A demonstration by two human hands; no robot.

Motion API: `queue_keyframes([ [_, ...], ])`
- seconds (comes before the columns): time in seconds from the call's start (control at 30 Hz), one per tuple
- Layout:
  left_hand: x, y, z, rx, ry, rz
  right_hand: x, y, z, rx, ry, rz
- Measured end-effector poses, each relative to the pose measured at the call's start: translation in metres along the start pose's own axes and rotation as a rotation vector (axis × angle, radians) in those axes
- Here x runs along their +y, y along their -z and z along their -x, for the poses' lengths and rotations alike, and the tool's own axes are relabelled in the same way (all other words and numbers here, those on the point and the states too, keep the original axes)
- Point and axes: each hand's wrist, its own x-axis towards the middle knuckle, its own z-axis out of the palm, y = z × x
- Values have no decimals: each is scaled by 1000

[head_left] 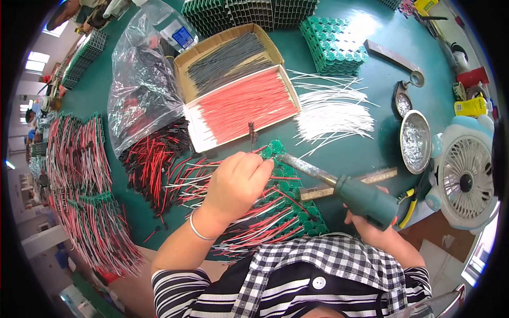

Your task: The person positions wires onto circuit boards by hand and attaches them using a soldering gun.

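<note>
My left hand (pixel 238 183) is closed in a pinch over the far end of a panel of round green circuit boards (pixel 314 227). Beyond its fingers sticks up a thin wire lead (pixel 252 132) with a dark end, seemingly pinched in them; the fingertips are partly hidden. In my right hand (pixel 367 229) is a soldering iron (pixel 366 201) with a dark green handle. Its metal tip reaches left to the boards beside my left fingertips. Red and white wires (pixel 260 225) spread leftward from the panel. A flat bar (pixel 347 184) lies across it, beneath the iron.
Beyond are a box of red wires (pixel 246 103), a box of black wires (pixel 228 61) and loose white wires (pixel 334 116). Red-black leads (pixel 154 169) spill from a plastic bag (pixel 143 79). Right stand a metal bowl (pixel 415 142), a fan (pixel 465 177) and yellow-handled pliers (pixel 408 208).
</note>
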Motion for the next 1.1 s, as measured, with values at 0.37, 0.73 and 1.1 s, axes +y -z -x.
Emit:
queue_keyframes([
  [0.37, -1, -2, -1, 11, 11, 29, -9, 1, -14, -76, -77, 17],
  [0.73, -1, -1, 0, 5, 9, 30, -5, 3, 3, -73, -253, -244],
  [1.1, 3, 2, -3, -16, 20, 10, -15, 7, 18, 279, -253, -543],
])
